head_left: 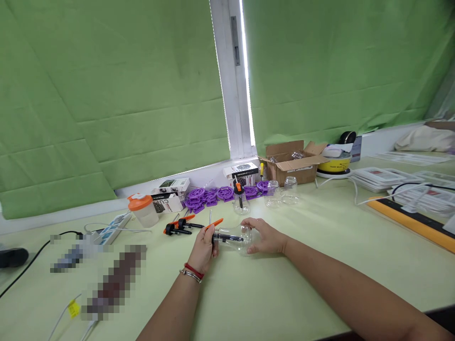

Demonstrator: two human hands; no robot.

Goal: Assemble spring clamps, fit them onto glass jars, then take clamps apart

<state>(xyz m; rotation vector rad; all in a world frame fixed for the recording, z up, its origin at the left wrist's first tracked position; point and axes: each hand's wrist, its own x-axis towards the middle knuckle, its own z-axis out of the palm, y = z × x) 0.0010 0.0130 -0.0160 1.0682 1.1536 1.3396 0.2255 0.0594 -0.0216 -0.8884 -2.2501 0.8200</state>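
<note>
Green blinds (113, 85) hang behind a pale desk (284, 298), and toward its back sits an opened cardboard box (298, 174). Well forward of that box and to its left, it's the clear bottle (231, 232), tipped sideways between two hands! Left hand (202, 245): fingers pinching the black top (213, 237) at the neck, an orange lever (215, 222) slanting out above. Right hand (266, 237): thumb and fingers spread in a curve, clasping the rounded base. Just in front of the box, clear jars (272, 188); to its left, purple wheels (225, 193) and an upright bottle (241, 207); farther left, two black-and-orange tops (183, 224) and an orange-lidded cup (147, 218).
</note>
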